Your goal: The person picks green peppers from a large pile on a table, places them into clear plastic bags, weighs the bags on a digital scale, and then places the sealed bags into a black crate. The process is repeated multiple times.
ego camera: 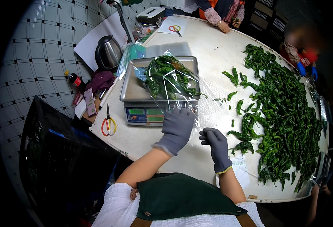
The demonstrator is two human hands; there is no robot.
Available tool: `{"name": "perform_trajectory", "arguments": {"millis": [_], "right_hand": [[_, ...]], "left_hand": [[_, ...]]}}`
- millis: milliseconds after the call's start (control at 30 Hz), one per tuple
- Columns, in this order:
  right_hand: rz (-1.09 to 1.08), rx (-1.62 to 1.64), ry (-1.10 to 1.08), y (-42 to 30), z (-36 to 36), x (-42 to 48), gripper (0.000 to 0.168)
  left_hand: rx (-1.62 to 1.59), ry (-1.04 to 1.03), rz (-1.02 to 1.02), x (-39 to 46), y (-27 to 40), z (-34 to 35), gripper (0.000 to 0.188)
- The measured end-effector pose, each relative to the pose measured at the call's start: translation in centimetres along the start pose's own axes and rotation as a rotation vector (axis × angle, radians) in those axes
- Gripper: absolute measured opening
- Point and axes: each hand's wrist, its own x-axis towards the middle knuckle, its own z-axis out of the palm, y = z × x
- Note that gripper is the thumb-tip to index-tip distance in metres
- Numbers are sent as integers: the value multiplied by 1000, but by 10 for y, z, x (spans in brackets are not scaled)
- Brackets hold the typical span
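Observation:
A clear plastic bag [166,81] of green peppers rests on the metal pan [133,85] of a digital weighing scale [139,115]. My left hand [179,127], in a grey glove, grips the bag's gathered film at the front of the scale and covers part of the display panel. Loose film spreads to the right over the table. My right hand [216,146], gloved alike, hovers just right of that film with its fingers curled. Whether it pinches any film cannot be made out.
A large pile of green peppers [285,122] covers the white table's [209,54] right side. Scissors [108,124] lie left of the scale; more scissors [175,29] lie at the back. An electric kettle [109,52] stands behind left. Other people's hands [224,27] work across the table.

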Motion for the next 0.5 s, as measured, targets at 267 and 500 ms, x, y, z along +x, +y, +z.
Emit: {"name": "perform_trajectory", "arguments": {"millis": [267,500], "right_hand": [[88,596,-167,-7,12,43,16],[-37,629,-506,-14,10,30,32]], "left_hand": [[122,229,64,-18,4,2,50],[-71,42,-116,-21,-14,-5,22]]}}
